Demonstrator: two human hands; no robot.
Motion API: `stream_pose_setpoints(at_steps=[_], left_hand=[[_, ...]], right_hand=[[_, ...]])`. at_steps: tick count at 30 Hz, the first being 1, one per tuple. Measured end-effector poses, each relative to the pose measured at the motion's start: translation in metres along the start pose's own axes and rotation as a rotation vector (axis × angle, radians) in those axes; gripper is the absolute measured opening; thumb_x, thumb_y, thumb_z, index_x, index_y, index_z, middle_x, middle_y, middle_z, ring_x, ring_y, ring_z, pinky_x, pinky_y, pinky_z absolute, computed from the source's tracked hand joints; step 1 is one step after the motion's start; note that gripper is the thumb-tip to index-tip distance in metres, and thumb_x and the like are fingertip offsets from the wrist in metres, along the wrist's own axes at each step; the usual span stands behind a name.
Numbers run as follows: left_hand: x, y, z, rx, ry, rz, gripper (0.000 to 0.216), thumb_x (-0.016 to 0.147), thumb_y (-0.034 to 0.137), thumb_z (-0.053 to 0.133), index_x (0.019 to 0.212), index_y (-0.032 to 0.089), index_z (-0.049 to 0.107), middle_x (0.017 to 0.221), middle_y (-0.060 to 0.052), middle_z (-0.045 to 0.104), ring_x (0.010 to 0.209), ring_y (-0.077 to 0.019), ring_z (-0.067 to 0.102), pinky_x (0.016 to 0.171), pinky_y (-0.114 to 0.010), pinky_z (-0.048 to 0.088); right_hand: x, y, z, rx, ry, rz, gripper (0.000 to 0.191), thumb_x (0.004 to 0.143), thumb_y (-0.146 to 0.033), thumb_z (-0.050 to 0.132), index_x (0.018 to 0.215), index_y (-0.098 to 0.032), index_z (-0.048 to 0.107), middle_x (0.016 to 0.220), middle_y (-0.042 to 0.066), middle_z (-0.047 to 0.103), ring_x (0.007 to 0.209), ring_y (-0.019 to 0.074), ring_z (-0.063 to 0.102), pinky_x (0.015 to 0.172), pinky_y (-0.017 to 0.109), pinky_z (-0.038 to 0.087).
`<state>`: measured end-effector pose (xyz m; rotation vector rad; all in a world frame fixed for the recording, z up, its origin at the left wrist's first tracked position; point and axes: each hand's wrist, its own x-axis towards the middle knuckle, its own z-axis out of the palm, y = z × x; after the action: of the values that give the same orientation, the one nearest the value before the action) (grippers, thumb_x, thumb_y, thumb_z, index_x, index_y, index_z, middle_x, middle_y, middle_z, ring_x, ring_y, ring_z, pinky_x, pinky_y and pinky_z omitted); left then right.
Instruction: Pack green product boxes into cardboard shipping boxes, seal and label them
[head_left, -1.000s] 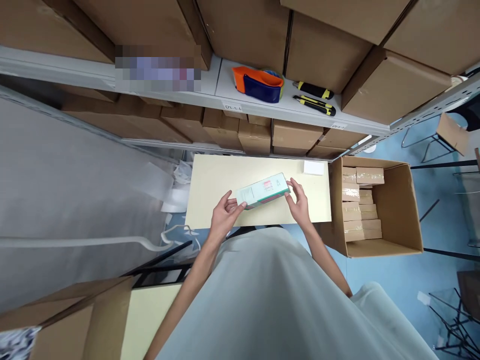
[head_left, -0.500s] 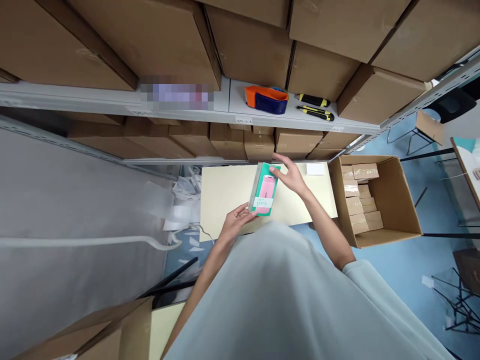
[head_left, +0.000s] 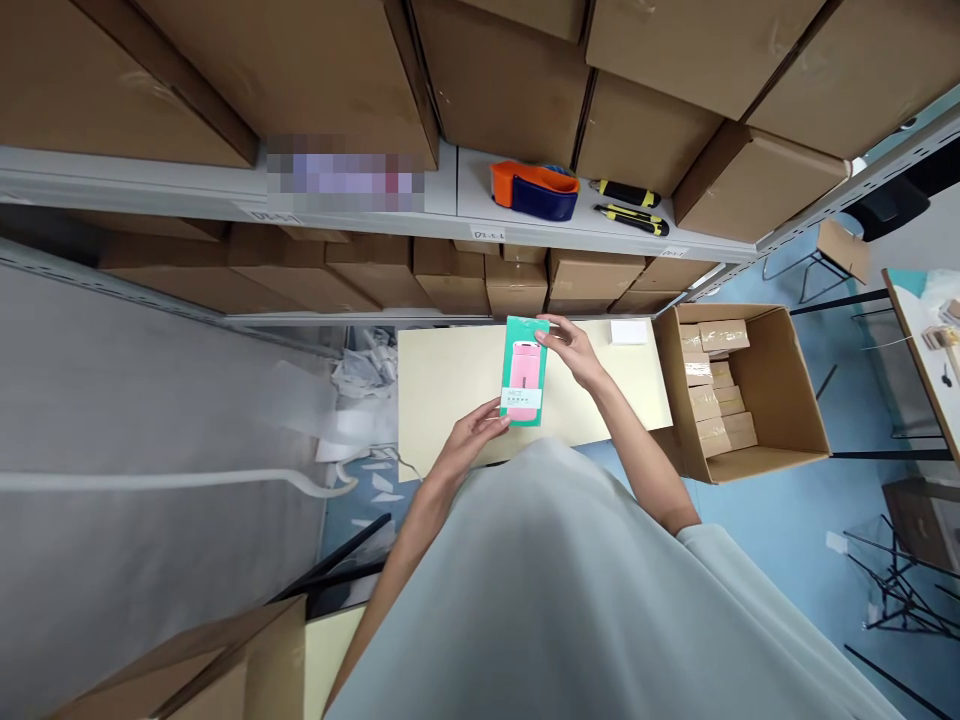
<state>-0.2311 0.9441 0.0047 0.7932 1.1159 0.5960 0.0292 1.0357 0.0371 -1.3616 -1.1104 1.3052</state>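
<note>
A green product box point(head_left: 524, 370) with a pink device pictured on its front is held above the cream tabletop point(head_left: 442, 370). My left hand point(head_left: 471, 440) grips its lower left corner, thumb at the front. At the upper right corner, my right hand point(head_left: 571, 350) has its thumb on the front face and its fingers behind the top edge. The box stands nearly upright in view, with its printed front towards me. Beyond my right hand, a small white box point(head_left: 628, 332) lies on the tabletop.
An open carton point(head_left: 787, 390) holding several small brown boxes stands right of the table. Ahead, a shelf point(head_left: 480, 222) bears large cartons, an orange and blue tape roll point(head_left: 535, 190) and black-yellow utility knives point(head_left: 630, 208). Crumpled plastic point(head_left: 366, 365) lies at the left.
The product box has turned from a slant with its side showing to nearly upright, front facing me. My right hand has shifted slightly left, its fingers closing in on the box.
</note>
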Motion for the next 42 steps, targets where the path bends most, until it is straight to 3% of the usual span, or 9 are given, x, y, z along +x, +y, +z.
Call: stream_pose_setpoints(at_steps=[6,11,15,19,25,30,34,39,42], left_hand=[[0.003,-0.011,0.010,0.028,0.128,0.110,0.093,0.071,0.070,0.096,0.144,0.019,0.069,0.152,-0.018,0.071,0.123,-0.0317,0.078,0.117,-0.053,0.060],[0.001,-0.006,0.030,0.309,0.271,0.157,0.096,0.067,0.061,0.101,0.147,0.024,0.062,0.154,-0.017,0.067,0.112,-0.0298,0.080,0.095,-0.043,0.068],[0.000,-0.003,0.046,0.535,0.403,0.129,0.100,0.066,0.054,0.102,0.150,0.027,0.056,0.155,-0.016,0.066,0.096,-0.0302,0.082,0.094,-0.045,0.065],[0.004,-0.009,0.046,0.427,0.460,0.144,0.084,0.068,0.047,0.100,0.140,0.027,0.060,0.143,-0.013,0.074,0.094,-0.0283,0.083,0.093,-0.043,0.065],[0.004,-0.015,0.022,0.000,0.261,0.098,0.094,0.060,0.059,0.102,0.137,0.018,0.064,0.126,-0.014,0.081,0.101,-0.0275,0.083,0.098,-0.047,0.068],[-0.003,-0.010,0.014,-0.047,0.113,0.025,0.100,0.058,0.063,0.104,0.140,0.019,0.066,0.130,-0.017,0.082,0.110,-0.0309,0.082,0.100,-0.047,0.067],[-0.006,-0.009,0.017,-0.046,0.023,-0.002,0.099,0.060,0.067,0.101,0.141,0.021,0.068,0.133,-0.018,0.081,0.119,-0.0359,0.081,0.099,-0.049,0.068],[-0.007,-0.011,0.020,-0.014,0.017,0.021,0.095,0.069,0.068,0.096,0.146,0.021,0.067,0.149,-0.018,0.073,0.123,-0.0347,0.079,0.100,-0.046,0.068],[-0.007,-0.013,0.025,0.078,0.111,0.037,0.104,0.069,0.066,0.097,0.156,0.023,0.059,0.151,-0.018,0.068,0.111,-0.0305,0.081,0.096,-0.046,0.069]], right_hand=[[-0.001,0.009,-0.001,-0.043,0.076,0.013,0.075,0.072,-0.081,0.088,0.122,-0.026,0.074,0.126,0.009,0.079,0.112,0.0265,0.076,0.099,0.041,0.066],[-0.005,0.016,0.006,-0.058,0.144,0.046,0.076,0.071,-0.080,0.090,0.121,-0.025,0.073,0.121,0.009,0.079,0.099,0.0238,0.076,0.089,0.038,0.067],[-0.008,0.018,0.012,-0.076,0.159,0.060,0.072,0.075,-0.077,0.088,0.124,-0.025,0.073,0.126,0.008,0.077,0.092,0.0211,0.076,0.083,0.035,0.067],[-0.009,0.018,0.013,-0.098,0.157,0.061,0.075,0.070,-0.076,0.093,0.122,-0.026,0.073,0.129,0.007,0.077,0.091,0.0198,0.075,0.087,0.035,0.067],[-0.011,0.016,-0.002,-0.026,0.063,0.088,0.084,0.074,-0.069,0.097,0.142,-0.028,0.070,0.138,0.011,0.075,0.111,0.0252,0.078,0.105,0.042,0.067],[-0.019,0.014,-0.008,-0.009,-0.064,0.074,0.091,0.081,-0.076,0.089,0.155,-0.032,0.062,0.141,0.011,0.075,0.124,0.0285,0.075,0.107,0.046,0.067],[-0.022,0.013,-0.004,0.047,-0.089,0.018,0.080,0.080,-0.077,0.089,0.142,-0.031,0.068,0.136,0.008,0.078,0.121,0.0288,0.076,0.107,0.046,0.066],[-0.023,0.018,-0.001,0.091,-0.033,0.025,0.073,0.074,-0.074,0.093,0.128,-0.029,0.071,0.124,0.006,0.080,0.112,0.0278,0.078,0.103,0.045,0.067],[-0.023,0.021,0.000,0.079,0.010,0.043,0.074,0.072,-0.074,0.093,0.126,-0.028,0.071,0.122,0.006,0.080,0.107,0.0266,0.078,0.100,0.043,0.067]])
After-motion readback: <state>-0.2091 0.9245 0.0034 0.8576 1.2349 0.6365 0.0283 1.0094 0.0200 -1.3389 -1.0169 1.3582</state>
